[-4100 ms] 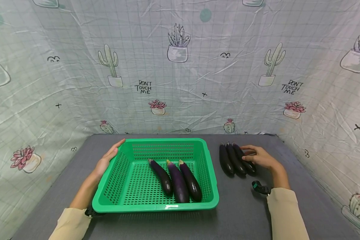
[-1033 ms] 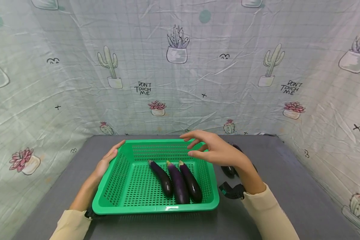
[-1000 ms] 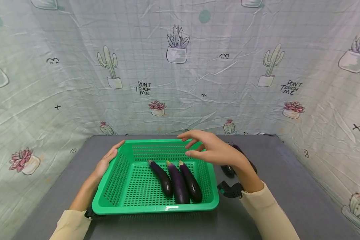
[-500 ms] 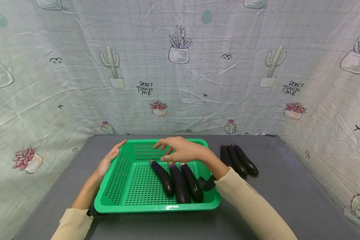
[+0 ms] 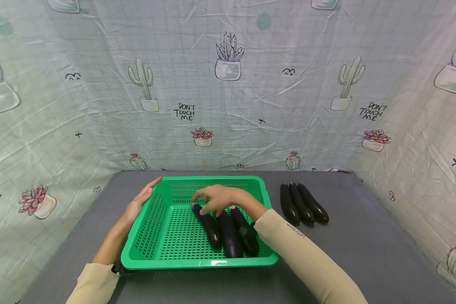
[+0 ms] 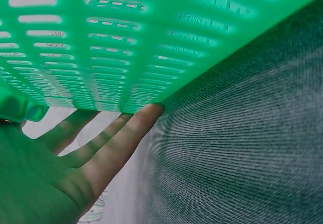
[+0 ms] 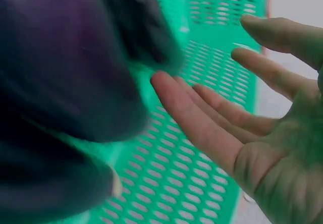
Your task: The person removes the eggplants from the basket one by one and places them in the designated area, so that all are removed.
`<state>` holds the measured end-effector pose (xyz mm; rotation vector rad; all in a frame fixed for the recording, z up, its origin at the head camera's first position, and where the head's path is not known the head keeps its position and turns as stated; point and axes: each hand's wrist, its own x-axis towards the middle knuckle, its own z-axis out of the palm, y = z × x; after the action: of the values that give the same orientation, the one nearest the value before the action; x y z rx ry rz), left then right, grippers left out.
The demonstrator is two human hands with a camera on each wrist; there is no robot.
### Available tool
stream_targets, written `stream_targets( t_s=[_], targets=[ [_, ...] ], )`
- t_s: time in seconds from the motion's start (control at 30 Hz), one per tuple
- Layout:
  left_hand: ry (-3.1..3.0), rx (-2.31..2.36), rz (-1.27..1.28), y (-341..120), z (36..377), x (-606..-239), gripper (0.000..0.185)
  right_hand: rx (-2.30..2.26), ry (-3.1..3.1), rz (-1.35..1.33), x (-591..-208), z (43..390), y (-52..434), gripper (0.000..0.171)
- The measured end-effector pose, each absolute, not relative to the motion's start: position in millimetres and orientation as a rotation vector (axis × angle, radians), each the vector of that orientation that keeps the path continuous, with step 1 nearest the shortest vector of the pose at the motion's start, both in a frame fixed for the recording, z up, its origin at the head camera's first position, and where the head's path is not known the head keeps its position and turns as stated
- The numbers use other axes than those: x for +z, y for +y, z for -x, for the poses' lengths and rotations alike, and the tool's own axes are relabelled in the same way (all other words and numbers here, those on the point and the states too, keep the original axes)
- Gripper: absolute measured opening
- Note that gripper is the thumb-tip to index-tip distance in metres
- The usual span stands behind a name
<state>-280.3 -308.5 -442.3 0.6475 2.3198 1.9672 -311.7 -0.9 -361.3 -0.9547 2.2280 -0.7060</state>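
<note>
Sleeves (image 5: 91,283), two of them, are nearest: one outside the basket's (image 5: 213,264) near left corner, the other sleeve (image 5: 308,257) crossing its right rim. There is one basket, green and slotted. It holds three eggplants (image 5: 229,234), side by side in its right half, stems toward its far wall; its slotted floor shows in the left half. Two hands are at the basket. The left hand (image 5: 137,204) lays straight fingers against its outer left wall, grasping nothing. The right hand (image 5: 218,198) is inside its outline, by the eggplants' stem ends, fingers released, spread and slightly bent; whether they touch an eggplant I cannot tell. Three more eggplants (image 5: 301,204) lie close together right of the basket, making six. Table (image 5: 346,240) surface runs along both its sides, with a narrow strip behind its far rim. Beyond the basket hangs a curtain (image 5: 251,93) printed with potted plants.
</note>
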Motion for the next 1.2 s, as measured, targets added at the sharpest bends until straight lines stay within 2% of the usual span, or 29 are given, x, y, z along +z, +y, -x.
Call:
stream_targets(
  t_s=[0.67, 1.03, 1.2],
  targets=[
    [2.256, 2.013, -0.669, -308, 280, -444, 0.058, -0.428, 2.212, 0.970, -384, 308, -20, 0.057],
    [2.272, 2.003, -0.667, -307, 279, -444, 0.059, -0.335, 2.240, 1.004, -388, 305, -24, 0.034],
    [2.289, 1.998, -0.670, -307, 280, -443, 0.059, -0.315, 2.253, 1.008, -389, 305, -25, 0.029]
  ],
)
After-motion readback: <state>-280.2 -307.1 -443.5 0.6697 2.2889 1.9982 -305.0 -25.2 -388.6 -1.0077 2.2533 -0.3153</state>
